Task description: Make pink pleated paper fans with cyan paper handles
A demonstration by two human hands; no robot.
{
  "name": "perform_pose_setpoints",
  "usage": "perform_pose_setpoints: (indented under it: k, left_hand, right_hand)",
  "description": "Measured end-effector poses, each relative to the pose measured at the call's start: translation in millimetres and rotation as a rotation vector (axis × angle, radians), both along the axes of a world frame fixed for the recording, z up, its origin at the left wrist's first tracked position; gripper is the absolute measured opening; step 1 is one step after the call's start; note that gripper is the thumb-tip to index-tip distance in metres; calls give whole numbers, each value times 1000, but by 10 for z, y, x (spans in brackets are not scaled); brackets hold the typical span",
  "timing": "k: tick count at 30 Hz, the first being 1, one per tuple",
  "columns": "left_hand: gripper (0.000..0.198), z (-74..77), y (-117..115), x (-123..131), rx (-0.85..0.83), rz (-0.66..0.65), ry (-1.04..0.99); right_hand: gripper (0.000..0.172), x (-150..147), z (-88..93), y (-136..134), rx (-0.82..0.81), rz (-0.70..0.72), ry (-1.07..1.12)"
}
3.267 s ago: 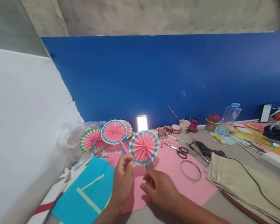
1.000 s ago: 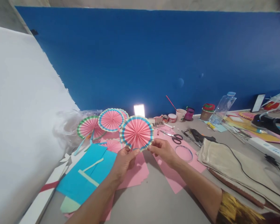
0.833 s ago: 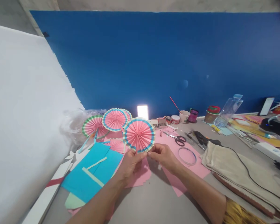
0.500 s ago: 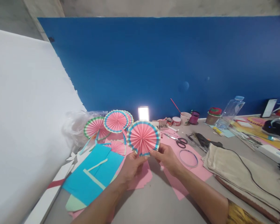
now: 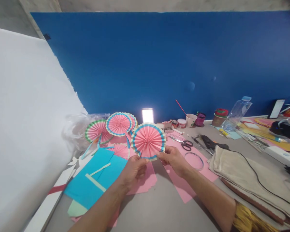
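Since the first of the earlier frames, the right hand (image 5: 175,160) has come from free of the pleated fan (image 5: 148,140) to its lower right rim; the fan now faces the wearer more squarely. The left hand (image 5: 132,170) has its fingers closed on the lower left edge, thumb toward the viewer; the right fingers pinch the rim close by. The fan is held upright above the counter (image 5: 145,212), between two pink sheets and in front of the other fans (image 5: 119,124). Scissors (image 5: 183,141) and a ring (image 5: 203,163) lie beyond the right hand.

Assessment: the hold appears sound. Grip pressure should be light and confined to the edge, so that the folds are not crushed. Both hands should work level, spreading the pleats evenly around the centre; uneven pulling could strain the thin paper.
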State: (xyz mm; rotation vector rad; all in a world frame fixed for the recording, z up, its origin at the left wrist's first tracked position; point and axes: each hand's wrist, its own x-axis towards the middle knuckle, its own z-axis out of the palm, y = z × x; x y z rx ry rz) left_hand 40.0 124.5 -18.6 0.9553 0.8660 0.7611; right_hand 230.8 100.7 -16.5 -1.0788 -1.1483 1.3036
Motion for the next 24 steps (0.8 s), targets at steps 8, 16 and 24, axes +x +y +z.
perform_pose_setpoints:
  k: [8,16,24]
  left_hand:
    - [49,-22,4,-4,2,-17,-25]
    - [46,-19,-34,38,-12,-10,-4]
    - [45,8,-9,7,4,-12,-19]
  right_hand:
    - [47,-39,-61,-14,23,48,23]
    - [42,-98,-120,-28,18,36,-87]
    - [31,-56,-67,-12,22,8,-111]
